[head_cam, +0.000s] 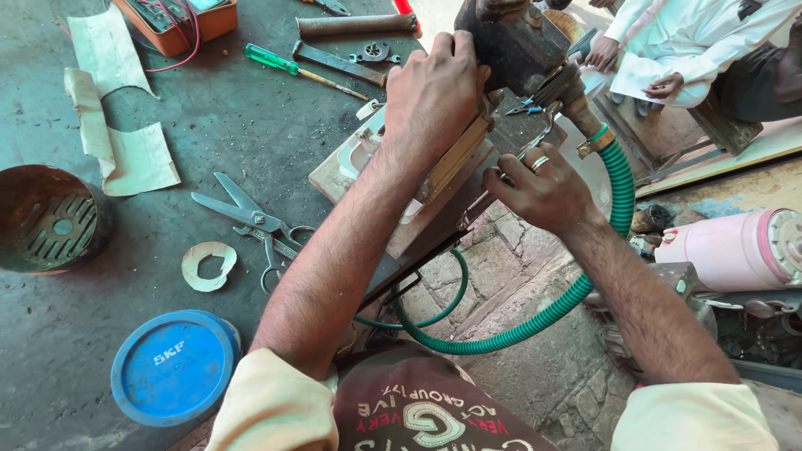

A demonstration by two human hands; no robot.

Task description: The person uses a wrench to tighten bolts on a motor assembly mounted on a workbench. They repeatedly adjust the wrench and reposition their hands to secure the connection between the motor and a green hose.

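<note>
The pump (522,42), a dark, grimy metal body, sits at the far end of a wooden block (443,171) on the edge of the workbench (167,276). The left hand (430,92) lies over the near side of the pump, fingers curled against the casing and the block's top edge, holding both steady. The right hand (543,188), with a ring on one finger, is just right of the pump and below it, closed around the handles of pliers (535,125) whose tip points at a fitting on the pump's right side; whether the tip has bitten on anything I cannot tell.

To do this well, I judge the left hand should press the pump down firmly so it does not twist on the block, while the pliers turn squarely and slowly to avoid slipping off.

A green hose (585,284) runs from a brass collar at the pump's lower right and loops down toward the person. Left of the pump lie a green-handled screwdriver (288,67), scissors (251,219), a cut paper ring (209,266), a blue round lid (174,366) and a rusty round cover (50,219). Right of the pump another person's hands (635,71) rest, and a pink jug (735,249) lies lower.
</note>
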